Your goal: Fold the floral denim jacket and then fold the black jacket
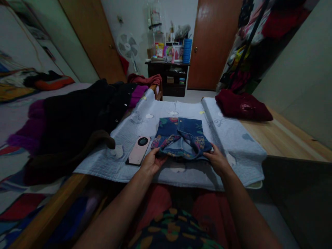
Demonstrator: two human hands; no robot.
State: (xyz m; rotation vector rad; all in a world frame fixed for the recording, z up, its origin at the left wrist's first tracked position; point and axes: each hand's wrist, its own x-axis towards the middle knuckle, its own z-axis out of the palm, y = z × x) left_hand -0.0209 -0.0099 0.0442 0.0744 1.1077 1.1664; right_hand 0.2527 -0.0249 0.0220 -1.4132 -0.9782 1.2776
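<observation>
A folded blue denim jacket (190, 126) with a colourful floral pattern lies in front of me on a pale grey quilted cloth (160, 176). Its collar side faces me and forms an open loop with lighter lining showing. My left hand (153, 162) grips the near left corner, thumb on top and fingers partly underneath. At the near right corner, my right hand (215, 158) pinches the fabric in the same way. Just left of the jacket rests a pink smartphone (138, 151) with a round black camera ring, apart from my left hand.
A folded maroon garment (242, 105) sits at the back right by a wooden board (280, 136). Dark clothing (77, 114) with purple trim covers the bed on the left. Behind stand a dark cabinet (167, 77), a white fan (128, 46) and hanging clothes (280, 24).
</observation>
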